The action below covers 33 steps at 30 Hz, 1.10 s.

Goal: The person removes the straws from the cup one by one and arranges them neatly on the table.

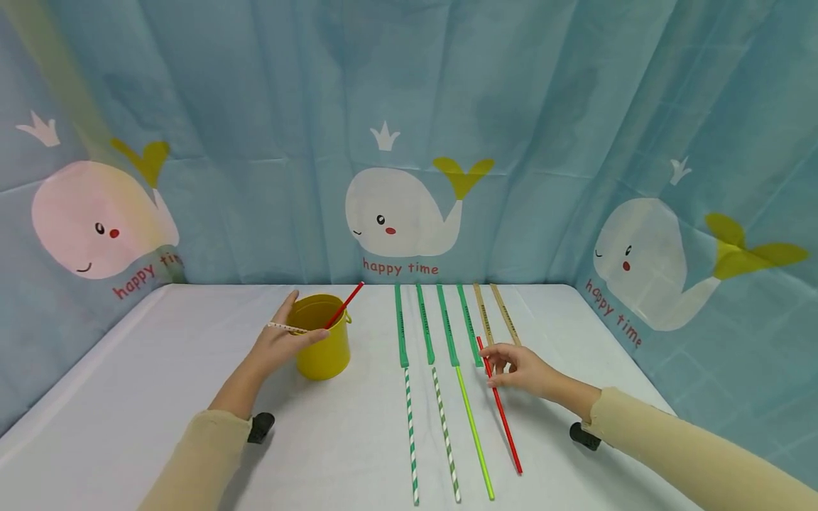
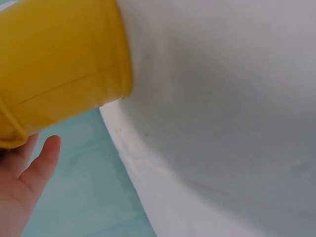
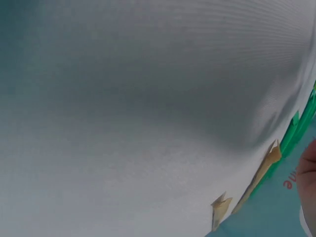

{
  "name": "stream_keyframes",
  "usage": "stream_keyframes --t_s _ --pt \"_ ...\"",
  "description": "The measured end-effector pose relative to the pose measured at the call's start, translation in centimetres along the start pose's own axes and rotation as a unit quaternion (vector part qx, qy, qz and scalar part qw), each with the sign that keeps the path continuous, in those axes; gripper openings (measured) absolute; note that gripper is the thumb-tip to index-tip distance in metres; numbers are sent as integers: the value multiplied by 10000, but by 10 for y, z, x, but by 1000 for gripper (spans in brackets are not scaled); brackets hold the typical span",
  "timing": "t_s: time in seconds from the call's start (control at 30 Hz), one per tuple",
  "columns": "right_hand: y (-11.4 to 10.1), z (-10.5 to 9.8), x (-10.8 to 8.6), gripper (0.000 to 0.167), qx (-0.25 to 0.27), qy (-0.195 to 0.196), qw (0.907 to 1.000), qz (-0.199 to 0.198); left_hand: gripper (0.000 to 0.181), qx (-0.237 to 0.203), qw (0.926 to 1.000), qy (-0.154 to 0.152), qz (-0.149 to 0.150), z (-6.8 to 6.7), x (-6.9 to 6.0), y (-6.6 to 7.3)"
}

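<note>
A yellow bucket [image 1: 324, 358] stands on the table at the left, also seen in the left wrist view. My left hand [image 1: 276, 349] holds its left side near the rim, thumb across the front and fingers on the far side. A red straw [image 1: 345, 304] leans out of the bucket to the right, and a pale, spotted straw [image 1: 285, 327] pokes out on the left over the hand. My right hand [image 1: 516, 367] pinches another red straw [image 1: 508, 429] near its upper end. In the right wrist view only an edge of that hand shows; the straw is hidden there.
Several green paper sleeves [image 1: 401, 326] and two brown ones [image 1: 505, 314] lie in a row at the back. Below them lie two green-striped straws [image 1: 411, 440] and a lime green straw [image 1: 475, 433]. A blue curtain [image 1: 287, 213] surrounds the white table [image 1: 160, 369].
</note>
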State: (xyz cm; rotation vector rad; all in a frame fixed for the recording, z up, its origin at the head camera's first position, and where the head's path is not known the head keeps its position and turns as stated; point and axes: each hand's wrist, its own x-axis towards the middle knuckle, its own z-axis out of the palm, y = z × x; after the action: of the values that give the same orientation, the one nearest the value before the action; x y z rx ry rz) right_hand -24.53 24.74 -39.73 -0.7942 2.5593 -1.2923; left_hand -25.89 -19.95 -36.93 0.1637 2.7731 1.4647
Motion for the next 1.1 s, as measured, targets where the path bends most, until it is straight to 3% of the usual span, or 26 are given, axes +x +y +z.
stream_keyframes --t_s 0.37,0.6,0.8,1.1 --pt "6 8 -4 52 87 -508 9983 256 108 247 9991 -340 73 -7 5 3" --pt "9 10 -5 47 84 -751 9961 449 108 -121 9993 -345 -123 -7 6 -2" --pt "9 10 -6 43 -151 -924 9947 420 109 -174 9989 -368 -240 -7 6 0" --pt "14 -4 -5 80 -1061 -1460 9829 359 108 -269 9986 -381 -244 -6 6 -1"
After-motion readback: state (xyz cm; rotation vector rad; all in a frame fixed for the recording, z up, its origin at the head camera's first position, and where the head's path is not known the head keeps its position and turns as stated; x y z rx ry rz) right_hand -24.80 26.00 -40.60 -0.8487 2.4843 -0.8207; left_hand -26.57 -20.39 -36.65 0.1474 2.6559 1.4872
